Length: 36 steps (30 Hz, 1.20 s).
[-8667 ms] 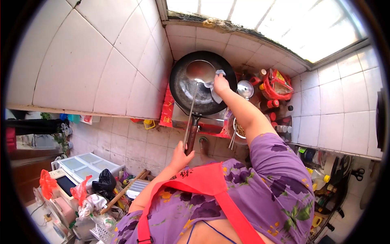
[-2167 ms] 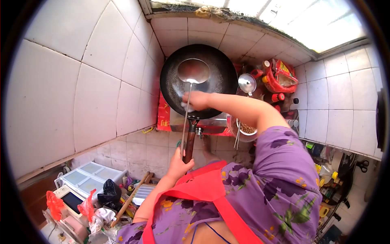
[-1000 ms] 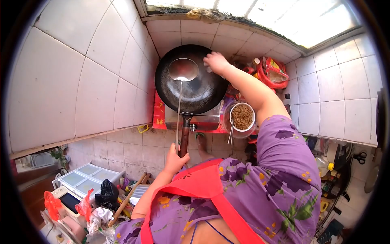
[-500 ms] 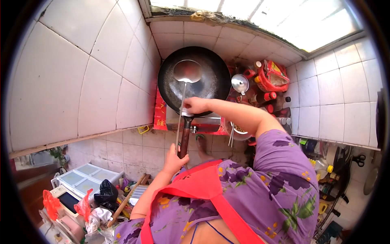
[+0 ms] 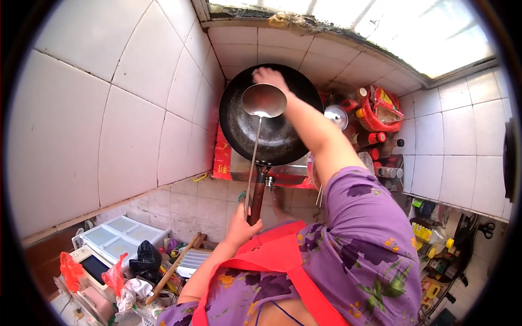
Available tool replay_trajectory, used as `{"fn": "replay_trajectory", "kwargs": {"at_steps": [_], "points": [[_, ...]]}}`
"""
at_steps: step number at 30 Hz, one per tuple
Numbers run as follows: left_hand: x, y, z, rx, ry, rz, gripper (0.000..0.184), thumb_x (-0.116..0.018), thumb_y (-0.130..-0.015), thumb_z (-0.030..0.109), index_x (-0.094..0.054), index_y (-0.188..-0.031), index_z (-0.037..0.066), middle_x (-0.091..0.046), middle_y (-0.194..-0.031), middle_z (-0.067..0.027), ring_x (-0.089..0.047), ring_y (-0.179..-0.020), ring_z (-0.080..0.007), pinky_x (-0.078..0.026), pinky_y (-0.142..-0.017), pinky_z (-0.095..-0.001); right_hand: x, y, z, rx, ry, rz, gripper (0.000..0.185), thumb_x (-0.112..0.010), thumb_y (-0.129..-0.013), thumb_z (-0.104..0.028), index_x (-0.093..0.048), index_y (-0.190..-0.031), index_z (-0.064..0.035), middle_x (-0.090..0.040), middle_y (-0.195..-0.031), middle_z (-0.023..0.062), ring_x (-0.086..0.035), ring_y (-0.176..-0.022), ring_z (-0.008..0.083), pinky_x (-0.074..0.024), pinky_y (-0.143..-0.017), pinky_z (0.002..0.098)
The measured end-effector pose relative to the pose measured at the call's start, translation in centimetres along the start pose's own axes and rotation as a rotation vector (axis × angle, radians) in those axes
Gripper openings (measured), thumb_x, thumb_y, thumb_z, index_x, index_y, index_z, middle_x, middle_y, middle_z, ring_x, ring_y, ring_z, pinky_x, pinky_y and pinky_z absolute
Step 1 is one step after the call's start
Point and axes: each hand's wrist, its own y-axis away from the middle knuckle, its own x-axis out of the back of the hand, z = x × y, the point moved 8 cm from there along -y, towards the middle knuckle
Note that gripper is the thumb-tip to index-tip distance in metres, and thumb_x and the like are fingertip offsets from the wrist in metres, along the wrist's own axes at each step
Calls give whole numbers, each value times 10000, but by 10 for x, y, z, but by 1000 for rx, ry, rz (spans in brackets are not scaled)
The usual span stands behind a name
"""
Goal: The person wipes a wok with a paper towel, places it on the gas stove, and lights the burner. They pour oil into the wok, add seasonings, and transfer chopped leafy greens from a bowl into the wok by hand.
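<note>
A black wok (image 5: 234, 125) sits on the stove (image 5: 293, 171), its wooden handle (image 5: 258, 193) pointing toward me. My left hand (image 5: 242, 225) is closed around the end of that handle and the long thin shaft of a metal ladle (image 5: 264, 101). The ladle's round bowl hangs over the middle of the wok as I see it. My right hand (image 5: 272, 80) reaches across to the wok's far inner wall, fingers bent against it. A small white wad (image 5: 254, 71), cloth or paper, shows at its fingertips, mostly hidden.
Right of the wok stand a metal funnel (image 5: 336, 116), several bottles (image 5: 375, 138) and a red basket (image 5: 375, 120). Tiled walls (image 5: 133, 125) close in on the left and back, below a window (image 5: 370, 27). Scissors (image 5: 486, 230) hang at right; a cluttered shelf (image 5: 119, 239) is lower left.
My right hand has moved from the wok's near edge by the handle to its far inner wall, with the white wad. My left hand keeps its grip; the view has shifted slightly.
</note>
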Motion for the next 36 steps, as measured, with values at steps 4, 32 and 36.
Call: {"fn": "replay_trajectory", "kwargs": {"at_steps": [4,32,36], "points": [[-1,0,-7,17,39,-13,534,-725,-685,158,-422,-1093,-8,-571,-768,-115,-591,-671,-263,-482,-626,-358,-9,41,44,-125,263,-175,222,-525,-794,-160,-564,-979,-43,-530,-928,96,-613,-771,223,-532,-609,360],[-2,1,28,-30,-16,-1,378,-709,-691,108,-379,-868,56,-544,-694,-75,-528,-575,-143,-445,-514,-304,-25,137,-108,37,-693,-591,241,-588,-718,-98,-628,-948,-43,-637,-946,193,-609,-912,353,-479,-788,449],[-7,-3,-6,11,70,5,361,-688,-719,37,-365,-877,63,-557,-695,-75,-552,-551,-129,-450,-479,-285,31,190,-67,56,-500,-967,281,-583,-748,-150,-666,-1005,-75,-651,-993,176,-611,-968,340,-481,-825,425]]}}
